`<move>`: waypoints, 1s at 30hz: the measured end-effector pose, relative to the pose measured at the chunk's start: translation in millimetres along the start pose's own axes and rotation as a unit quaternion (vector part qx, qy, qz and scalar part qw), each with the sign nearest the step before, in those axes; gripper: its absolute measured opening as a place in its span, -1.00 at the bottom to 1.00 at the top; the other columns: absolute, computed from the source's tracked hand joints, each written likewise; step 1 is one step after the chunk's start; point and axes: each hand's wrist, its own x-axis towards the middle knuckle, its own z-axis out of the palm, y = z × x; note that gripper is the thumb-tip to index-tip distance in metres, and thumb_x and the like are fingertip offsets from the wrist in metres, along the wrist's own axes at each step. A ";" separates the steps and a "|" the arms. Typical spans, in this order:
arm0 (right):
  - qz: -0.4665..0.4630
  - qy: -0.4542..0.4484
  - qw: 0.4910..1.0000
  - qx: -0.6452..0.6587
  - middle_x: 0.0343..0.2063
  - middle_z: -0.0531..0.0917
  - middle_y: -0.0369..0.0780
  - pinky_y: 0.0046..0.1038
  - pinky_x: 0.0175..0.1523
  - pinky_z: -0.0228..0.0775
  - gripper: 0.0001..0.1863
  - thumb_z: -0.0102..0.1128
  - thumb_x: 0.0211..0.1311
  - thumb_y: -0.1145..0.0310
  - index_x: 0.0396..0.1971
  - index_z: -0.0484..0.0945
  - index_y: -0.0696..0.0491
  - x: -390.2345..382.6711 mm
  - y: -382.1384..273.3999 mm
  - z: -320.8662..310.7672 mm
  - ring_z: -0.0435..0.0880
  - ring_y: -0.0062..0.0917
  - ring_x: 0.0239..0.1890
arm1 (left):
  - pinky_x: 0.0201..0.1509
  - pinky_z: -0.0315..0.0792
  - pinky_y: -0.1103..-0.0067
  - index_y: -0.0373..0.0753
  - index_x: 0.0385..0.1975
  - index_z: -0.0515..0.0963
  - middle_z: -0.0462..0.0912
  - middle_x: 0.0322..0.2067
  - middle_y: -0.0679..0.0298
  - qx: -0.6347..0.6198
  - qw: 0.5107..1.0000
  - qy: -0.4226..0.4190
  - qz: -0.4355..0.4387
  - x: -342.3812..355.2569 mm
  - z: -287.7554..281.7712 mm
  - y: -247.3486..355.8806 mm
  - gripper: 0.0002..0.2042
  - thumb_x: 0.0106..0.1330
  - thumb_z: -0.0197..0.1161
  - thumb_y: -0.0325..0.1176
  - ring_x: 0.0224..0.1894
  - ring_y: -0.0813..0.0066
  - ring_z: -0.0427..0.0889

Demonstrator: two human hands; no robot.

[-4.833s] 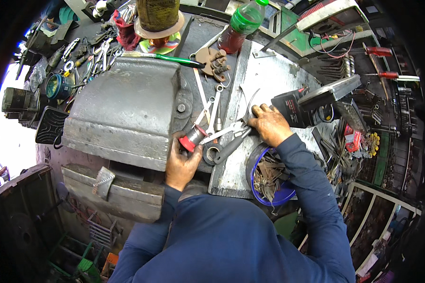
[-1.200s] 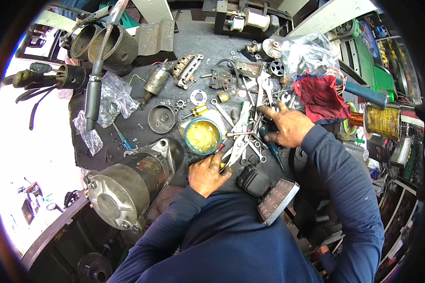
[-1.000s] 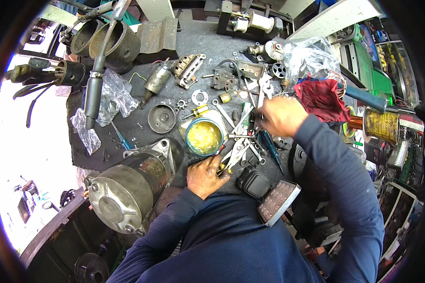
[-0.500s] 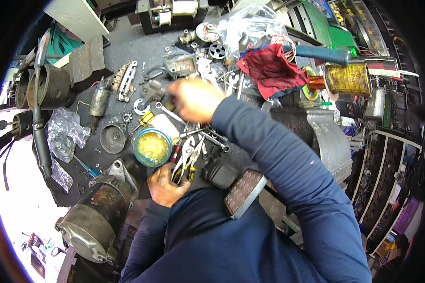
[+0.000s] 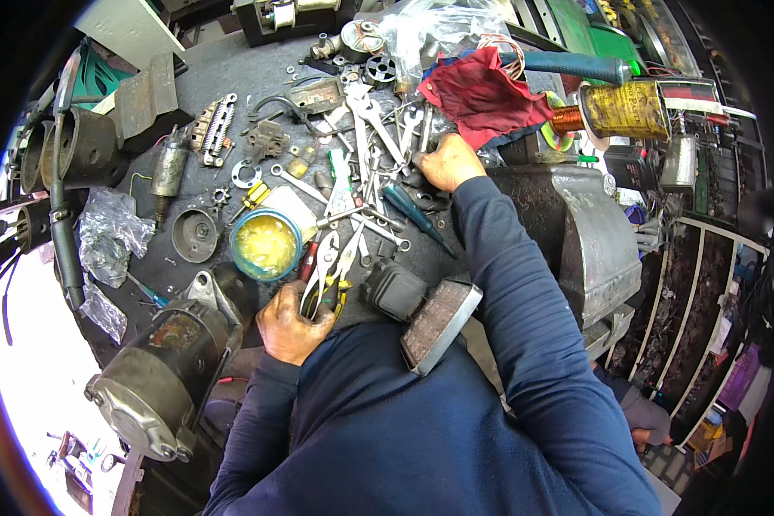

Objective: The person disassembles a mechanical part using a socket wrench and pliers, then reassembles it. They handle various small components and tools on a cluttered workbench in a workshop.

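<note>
My left hand (image 5: 291,325) is at the near edge of the bench, fingers curled around the handle end of a pair of pliers (image 5: 320,267). What it grips, if anything, is hidden. Beside it lie a red-handled tool (image 5: 308,258) and an open tub of yellowish grease (image 5: 267,245). My right hand (image 5: 452,163) is farther out, just below a red cloth (image 5: 487,99). Its fingers are bent together over small dark parts, and what is in them does not show. Several wrenches (image 5: 378,129) and a dark teal-handled screwdriver (image 5: 411,211) lie left of and below that hand.
A large starter motor (image 5: 168,370) stands at the near left. A curved metal housing (image 5: 598,249) is on the right, below a spool of copper wire (image 5: 623,112). Clear plastic bags (image 5: 112,236) lie on the left. Another person's arm (image 5: 641,413) shows at the lower right.
My right hand has moved right, from above the middle of the bench to beside the red cloth, uncovering wrenches and the screwdriver. My left hand stays by the pliers. The view has shifted slightly.
</note>
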 end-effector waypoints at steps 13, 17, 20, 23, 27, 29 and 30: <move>-0.006 -0.078 0.979 0.191 -0.44 0.75 0.10 -0.25 -0.10 0.57 -0.53 0.41 0.06 0.12 -0.31 0.73 0.31 -69.8 -18.2 -26.2 0.77 -0.20 -0.34 | -0.27 0.64 0.23 -0.26 -0.21 0.62 0.72 -0.37 0.08 0.008 0.996 -0.060 0.061 -6.2 -15.4 -7.9 -0.59 -0.10 0.52 -0.27 -0.39 -0.02 0.73; -0.151 -0.225 0.962 0.046 -0.38 0.76 0.04 -0.17 -0.05 0.58 -0.63 0.40 0.00 0.20 -0.23 0.77 0.15 -89.6 -26.1 -29.6 0.79 -0.13 -0.24 | -0.29 0.61 0.24 -0.27 -0.22 0.60 0.69 -0.38 0.06 0.006 0.993 -0.067 0.102 -6.2 -17.0 -8.8 -0.58 -0.11 0.52 -0.29 -0.41 -0.03 0.71; -0.217 -0.283 0.934 -0.012 -0.32 0.78 0.05 -0.18 -0.01 0.59 -0.64 0.40 0.02 0.22 -0.22 0.78 0.12 -87.1 -24.5 -30.2 0.78 -0.11 -0.19 | -0.31 0.61 0.25 -0.27 -0.23 0.60 0.68 -0.40 0.09 -0.006 0.990 -0.067 0.122 -1.1 -16.9 -10.9 -0.59 -0.11 0.51 -0.30 -0.42 0.01 0.71; -0.205 -0.227 0.952 -0.014 -0.28 0.78 0.05 -0.20 0.03 0.59 -0.63 0.42 0.05 0.22 -0.16 0.77 0.12 -80.0 -19.2 -27.3 0.78 -0.12 -0.15 | -0.36 0.60 0.26 -0.24 -0.24 0.60 0.64 -0.43 0.16 -0.004 0.986 -0.056 0.156 4.7 -17.1 -13.0 -0.62 -0.12 0.48 -0.32 -0.46 0.07 0.69; -0.213 0.012 0.976 -0.055 -0.06 0.71 0.08 -0.14 0.28 0.49 -0.29 0.44 0.12 0.25 0.33 0.51 0.00 -71.8 -17.2 -17.2 0.62 0.05 0.16 | -0.37 0.60 0.26 -0.23 -0.22 0.62 0.62 -0.45 0.16 0.000 0.986 -0.062 0.157 10.0 -14.7 -13.3 -0.62 -0.09 0.47 -0.30 -0.45 0.07 0.68; -0.249 -0.070 0.966 -0.010 0.13 0.55 0.28 -0.04 0.25 0.53 -0.30 0.41 0.07 0.34 0.31 0.54 0.03 -71.9 -17.5 -15.7 0.65 0.17 0.12 | -0.36 0.59 0.26 -0.23 -0.21 0.63 0.61 -0.44 0.16 0.006 0.988 -0.079 0.133 11.4 -11.9 -12.6 -0.64 -0.05 0.45 -0.29 -0.45 0.06 0.68; -0.230 -0.092 0.968 -0.047 0.11 0.58 0.26 -0.05 0.28 0.51 -0.30 0.41 0.05 0.27 0.29 0.57 0.04 -72.1 -18.3 -16.7 0.65 0.11 0.15 | -0.36 0.59 0.26 -0.23 -0.20 0.63 0.61 -0.44 0.15 0.013 0.988 -0.069 0.137 12.3 -10.5 -12.7 -0.65 -0.03 0.45 -0.28 -0.45 0.06 0.68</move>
